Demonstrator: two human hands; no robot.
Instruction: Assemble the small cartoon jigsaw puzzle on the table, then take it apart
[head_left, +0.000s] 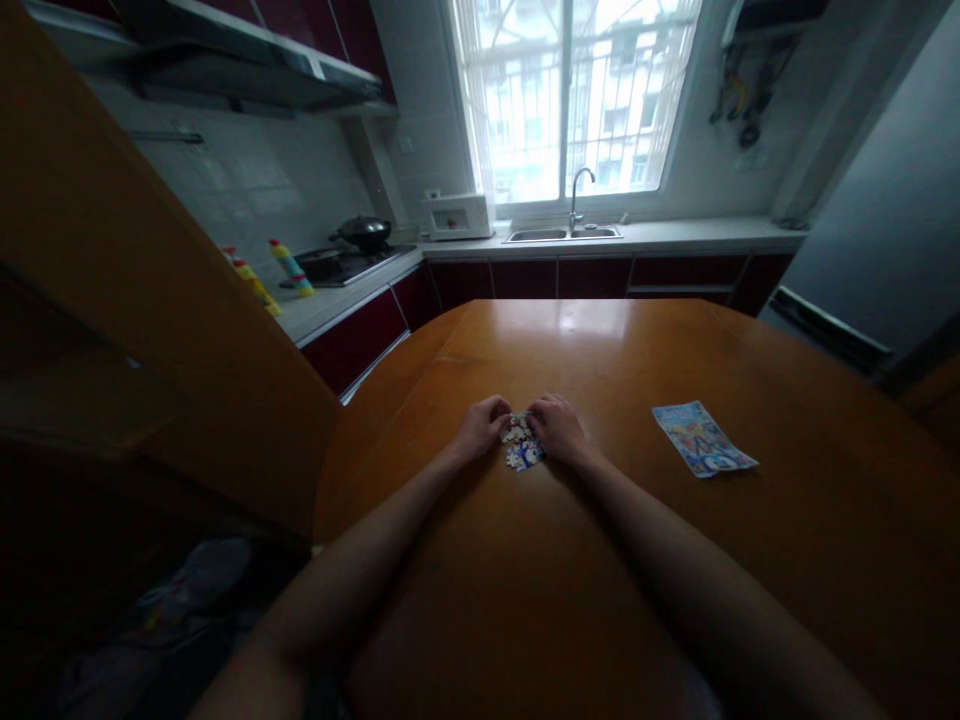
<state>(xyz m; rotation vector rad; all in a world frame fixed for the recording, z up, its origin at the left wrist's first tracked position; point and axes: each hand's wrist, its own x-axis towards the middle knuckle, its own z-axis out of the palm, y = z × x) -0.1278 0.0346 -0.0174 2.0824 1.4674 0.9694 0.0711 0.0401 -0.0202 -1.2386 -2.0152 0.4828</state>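
Observation:
Several jigsaw puzzle pieces [517,431] lie in a small heap on the brown wooden table [480,560]. Below them, toward me, sits a joined blue-and-white puzzle section [525,456]. My left hand [482,426] rests at the heap's left edge with its fingers curled together at the pieces. On the right side my right hand [556,428] bends over the pieces, its fingertips touching the heap's upper right. Whatever is between the fingertips of either hand is too small to make out. A colourful printed sheet [703,438] lies flat to the right, apart from both hands.
Beyond the table runs a counter with a sink [562,234] and a white microwave [459,217]. A lidded wok [364,232] stands on the stove at the left, near yellow bottles [291,267]. A wooden panel [172,300] borders the table's left side.

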